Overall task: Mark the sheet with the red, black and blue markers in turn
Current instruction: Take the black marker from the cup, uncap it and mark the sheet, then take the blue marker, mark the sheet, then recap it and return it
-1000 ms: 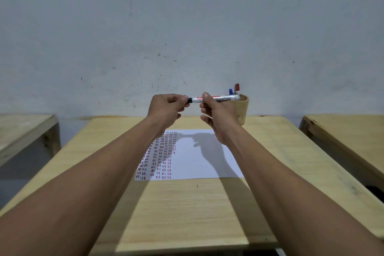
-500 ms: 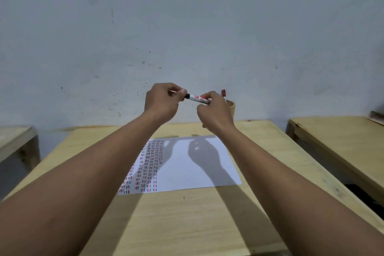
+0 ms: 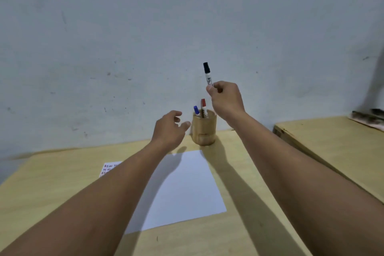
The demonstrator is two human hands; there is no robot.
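Note:
My right hand point(image 3: 226, 100) holds the black marker point(image 3: 207, 74) upright, cap on top, above a wooden cup point(image 3: 204, 128). In the cup stand the red marker point(image 3: 203, 106) and the blue marker point(image 3: 196, 110), caps up. My left hand point(image 3: 169, 128) hovers just left of the cup with fingers apart, holding nothing. The white sheet point(image 3: 187, 187) lies on the wooden desk point(image 3: 239, 172) in front of the cup. My left forearm covers most of the sheet's left side, where rows of red and dark marks point(image 3: 109, 168) show.
A second wooden desk point(image 3: 332, 147) stands to the right across a narrow gap, with some dark items at its far right edge. A grey wall rises directly behind the desks.
Both hands held the black marker level at first. Now my left hand has let go and dropped beside the cup, and my right hand has turned the capped marker upright over the cup.

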